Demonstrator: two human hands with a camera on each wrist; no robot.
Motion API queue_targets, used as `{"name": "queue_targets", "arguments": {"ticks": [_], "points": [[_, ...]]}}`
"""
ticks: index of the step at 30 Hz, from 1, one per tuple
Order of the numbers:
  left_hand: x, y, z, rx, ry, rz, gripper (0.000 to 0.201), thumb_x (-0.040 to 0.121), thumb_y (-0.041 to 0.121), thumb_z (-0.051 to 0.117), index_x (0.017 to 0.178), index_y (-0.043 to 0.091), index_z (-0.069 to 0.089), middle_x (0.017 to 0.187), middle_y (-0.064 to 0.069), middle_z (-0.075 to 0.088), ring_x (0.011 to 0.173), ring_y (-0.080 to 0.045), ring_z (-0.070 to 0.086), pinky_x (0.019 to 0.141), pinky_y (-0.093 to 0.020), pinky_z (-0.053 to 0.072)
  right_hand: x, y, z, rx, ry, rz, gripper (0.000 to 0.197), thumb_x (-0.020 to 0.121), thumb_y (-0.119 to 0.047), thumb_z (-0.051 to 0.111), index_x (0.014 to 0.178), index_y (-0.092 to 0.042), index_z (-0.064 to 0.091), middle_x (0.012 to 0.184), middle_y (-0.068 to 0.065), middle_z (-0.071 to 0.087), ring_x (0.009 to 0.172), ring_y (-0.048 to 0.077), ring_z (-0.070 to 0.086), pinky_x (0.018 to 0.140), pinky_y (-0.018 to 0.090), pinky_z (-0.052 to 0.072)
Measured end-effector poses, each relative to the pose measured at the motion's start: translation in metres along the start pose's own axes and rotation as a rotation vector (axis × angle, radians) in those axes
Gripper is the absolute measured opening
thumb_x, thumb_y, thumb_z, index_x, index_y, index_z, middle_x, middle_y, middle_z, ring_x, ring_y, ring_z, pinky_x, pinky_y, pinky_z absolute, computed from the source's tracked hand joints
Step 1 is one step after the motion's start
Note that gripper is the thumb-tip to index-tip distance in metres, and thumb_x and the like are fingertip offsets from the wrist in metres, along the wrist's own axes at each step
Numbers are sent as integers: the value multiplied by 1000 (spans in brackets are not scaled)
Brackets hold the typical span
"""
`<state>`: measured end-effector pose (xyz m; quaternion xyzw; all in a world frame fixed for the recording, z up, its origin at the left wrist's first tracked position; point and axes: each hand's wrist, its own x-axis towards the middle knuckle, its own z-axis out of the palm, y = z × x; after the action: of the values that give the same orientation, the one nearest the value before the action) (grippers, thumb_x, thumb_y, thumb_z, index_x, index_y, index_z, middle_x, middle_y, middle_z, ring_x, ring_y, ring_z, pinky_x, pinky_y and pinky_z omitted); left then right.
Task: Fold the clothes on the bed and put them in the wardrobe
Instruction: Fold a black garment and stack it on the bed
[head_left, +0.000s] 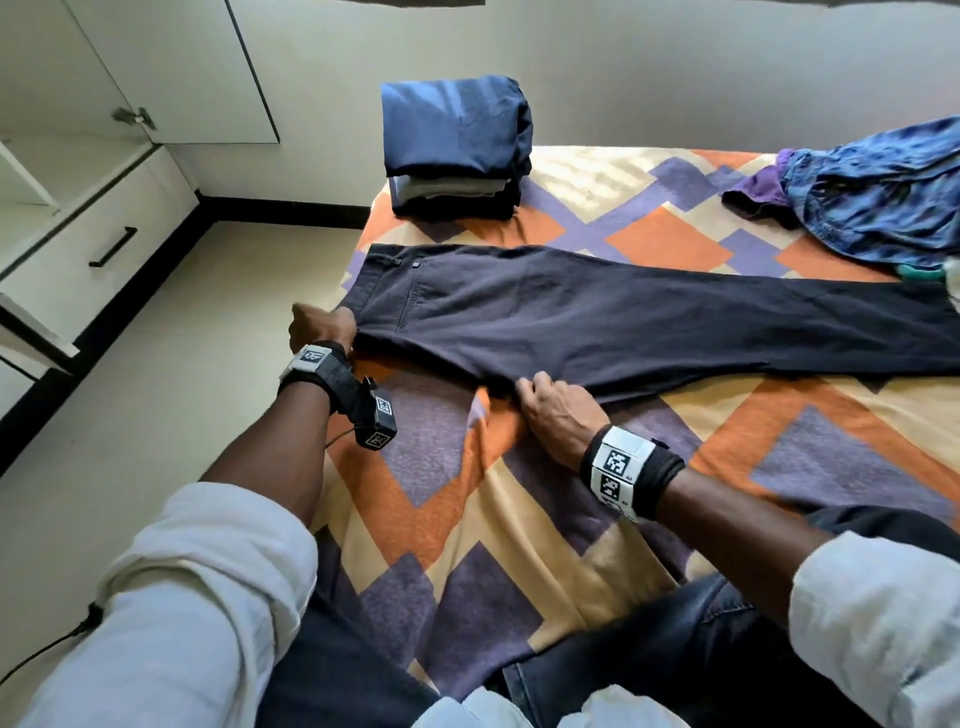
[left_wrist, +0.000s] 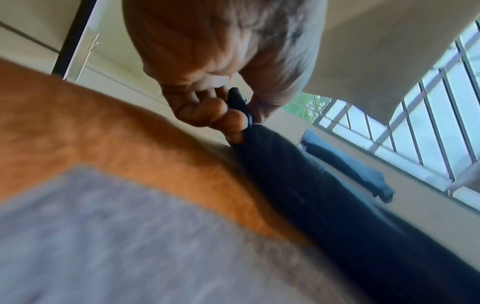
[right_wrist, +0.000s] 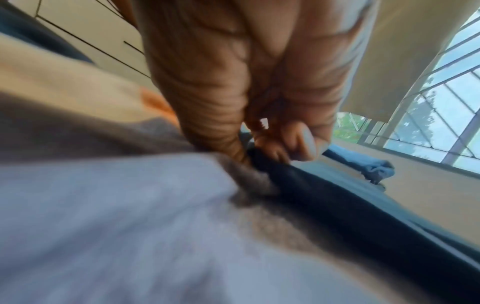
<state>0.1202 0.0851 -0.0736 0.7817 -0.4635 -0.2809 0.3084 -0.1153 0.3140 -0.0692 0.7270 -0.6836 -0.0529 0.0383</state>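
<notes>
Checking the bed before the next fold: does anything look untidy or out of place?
Only the blue clothes, crumpled in a heap at the bed's far right corner. The trousers lie flat, and the folded stack sits neatly at the far edge.

Dark navy, perhaps black, trousers (head_left: 597, 322) lie on an orange, purple and cream geometric bedspread (head_left: 519, 519).

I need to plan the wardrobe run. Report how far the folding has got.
Done: a folded stack sits at the bed's far corner. In hand: dark trousers lie flat on the bedspread; the left hand grips the waistband corner and the right hand pinches the near edge at the crotch. Left: crumpled blue and purple clothes at the far right wait unfolded, and nothing shows in the open wardrobe yet.
</notes>
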Motion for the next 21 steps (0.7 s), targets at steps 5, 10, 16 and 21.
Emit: {"name": "queue_targets", "arguments": {"ticks": [5, 10, 16, 21], "points": [[-20, -2, 2, 61, -24, -30, 49, 79, 21, 54, 122, 0, 45, 127, -26, 58, 113, -44, 59, 98, -45, 49, -14, -2, -1, 53, -194, -74, 33, 92, -16, 45, 124, -7, 45, 116, 16, 48, 95, 37, 60, 72, 43, 42], [-33, 29, 5, 273, 96, 134, 64, 82, 12, 63, 138, 5, 34, 141, -23, 39, 128, -39, 42, 102, -47, 37, 9, 9, -46, 202, -230, 2, 21, 85, -25, 55, 99, -15, 67, 105, 15, 67, 97, 36, 66, 72, 34, 48], [-39, 41, 40, 725, -492, 719, 66, 97, 58, 38, 153, 25, 29, 163, -4, 21, 149, -32, 17, 116, -56, 17, 73, 32, -29, 359, -205, 178, 65, 93, -55, 48, 145, -18, 37, 153, 7, 33, 140, 29, 30, 112, 44, 31], [-16, 39, 58, 1006, -541, 523, 96, 86, 81, 18, 155, 14, 25, 163, -10, 21, 147, -38, 24, 121, -49, 18, 54, 79, 16, 425, -408, 595, 95, 84, -83, 15, 155, -23, -3, 162, -10, -15, 149, 17, -14, 111, 66, -5]]}}
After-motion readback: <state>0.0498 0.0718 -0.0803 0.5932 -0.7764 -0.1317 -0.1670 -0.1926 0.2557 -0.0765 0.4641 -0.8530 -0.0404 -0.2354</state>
